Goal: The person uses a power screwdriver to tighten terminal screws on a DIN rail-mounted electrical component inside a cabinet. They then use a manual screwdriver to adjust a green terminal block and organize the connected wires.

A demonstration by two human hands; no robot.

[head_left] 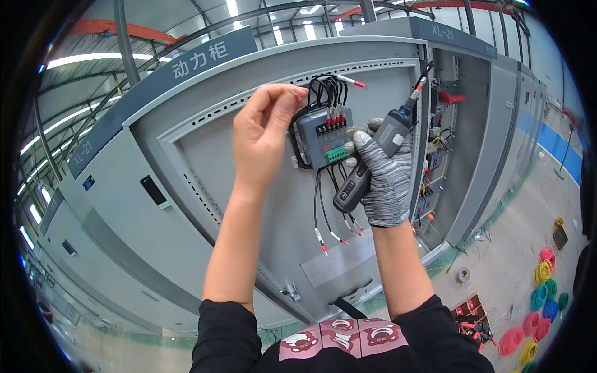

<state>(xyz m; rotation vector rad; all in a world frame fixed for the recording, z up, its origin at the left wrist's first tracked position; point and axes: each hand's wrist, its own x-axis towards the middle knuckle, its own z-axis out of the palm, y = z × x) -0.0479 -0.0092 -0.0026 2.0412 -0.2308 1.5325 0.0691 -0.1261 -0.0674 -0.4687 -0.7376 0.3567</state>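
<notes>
My bare left hand (264,124) is raised at the upper left of a grey terminal module (315,138) on the cabinet door. Its thumb and forefinger are pinched together on something too small to make out. My right hand (387,177), in a grey knit glove, is wrapped around a dark cordless screwdriver (392,135). The screwdriver slants up to the right, its bit pointing away from the module. Black wires (324,90) loop over the module, several seated in its top terminals with red ends. A loose white-and-red wire end (353,81) sticks out right. A green connector (336,153) sits below.
More black wires with red tips (324,247) hang under the module. To the right, the open cabinet (444,143) shows components and wiring. Coloured wire coils (542,270), a tape roll (463,275) and a red toolbox (471,317) lie on the floor. A door latch (290,292) protrudes low down.
</notes>
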